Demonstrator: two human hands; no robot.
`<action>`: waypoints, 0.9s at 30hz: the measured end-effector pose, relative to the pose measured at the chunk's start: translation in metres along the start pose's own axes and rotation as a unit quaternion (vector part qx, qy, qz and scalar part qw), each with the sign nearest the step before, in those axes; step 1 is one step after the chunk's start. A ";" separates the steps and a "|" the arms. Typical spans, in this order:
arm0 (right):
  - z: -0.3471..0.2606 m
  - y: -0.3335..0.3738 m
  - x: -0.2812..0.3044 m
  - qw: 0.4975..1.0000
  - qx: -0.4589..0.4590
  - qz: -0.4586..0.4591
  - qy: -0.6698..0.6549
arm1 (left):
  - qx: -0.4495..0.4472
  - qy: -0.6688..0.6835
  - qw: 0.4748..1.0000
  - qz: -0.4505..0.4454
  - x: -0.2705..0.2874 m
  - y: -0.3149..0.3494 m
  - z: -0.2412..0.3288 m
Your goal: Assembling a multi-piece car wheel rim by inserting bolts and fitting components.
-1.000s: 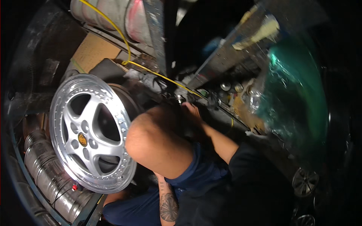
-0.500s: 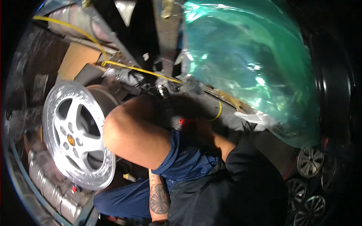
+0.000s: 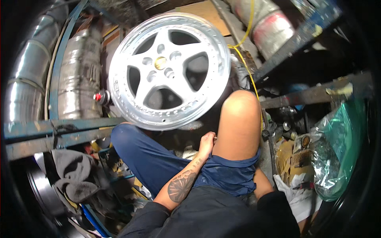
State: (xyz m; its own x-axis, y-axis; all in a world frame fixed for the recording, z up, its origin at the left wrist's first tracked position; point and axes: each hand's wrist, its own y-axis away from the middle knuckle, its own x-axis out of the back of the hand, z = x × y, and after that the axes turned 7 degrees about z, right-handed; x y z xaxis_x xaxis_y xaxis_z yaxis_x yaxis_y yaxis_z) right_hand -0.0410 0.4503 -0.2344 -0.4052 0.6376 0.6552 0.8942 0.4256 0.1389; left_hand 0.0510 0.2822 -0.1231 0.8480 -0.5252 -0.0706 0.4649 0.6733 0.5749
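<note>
A silver five-spoke car wheel [image 3: 190, 93] with a yellow centre cap [image 3: 160, 63] stands tilted beyond my knees, face toward me. My left hand [image 3: 206, 144] is closed between my thighs, against my bare right leg. A thin end of something shows at its fingertips, too little to name. Neither hand touches the wheel. My right forearm [image 3: 262, 183] goes down beside my right thigh, and the leg hides that hand. Left of the wheel, touching or close to its rim, is a small bottle with a red-and-white top [image 3: 99, 97].
Blue metal frame bars [image 3: 31, 129] run at the left beside wrapped silver cylinders [image 3: 81, 75]. A yellow hose [image 3: 251, 71] passes right of the wheel. Green plastic film [image 3: 339, 146] and cardboard [image 3: 299, 156] lie at the right. Grey cloths [image 3: 75, 170] hang at the lower left.
My view has swung left, bringing the wheel to the upper middle. My left hand has come into sight. My right hand, earlier beside a red object, is now hidden behind my leg.
</note>
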 end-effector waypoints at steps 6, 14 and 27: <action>-0.014 0.053 0.056 0.983 -0.143 -0.012 -0.111 | 0.054 0.033 0.998 -0.028 -0.009 -0.002 -0.004; -0.020 0.078 0.166 0.904 -0.353 0.007 -0.241 | 0.029 -0.071 0.997 -0.025 -0.012 -0.002 0.003; -0.374 -0.028 0.246 0.929 0.114 -0.303 0.179 | 0.000 -0.067 0.997 -0.041 -0.014 0.005 0.031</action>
State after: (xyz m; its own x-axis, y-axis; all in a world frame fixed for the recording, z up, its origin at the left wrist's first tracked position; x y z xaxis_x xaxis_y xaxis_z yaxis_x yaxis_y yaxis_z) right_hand -0.0949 0.3547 0.2010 -0.6952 0.0001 0.7188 0.4429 0.7877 0.4282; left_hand 0.0339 0.2767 -0.0944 0.7660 -0.6428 -0.0074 0.5308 0.6260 0.5712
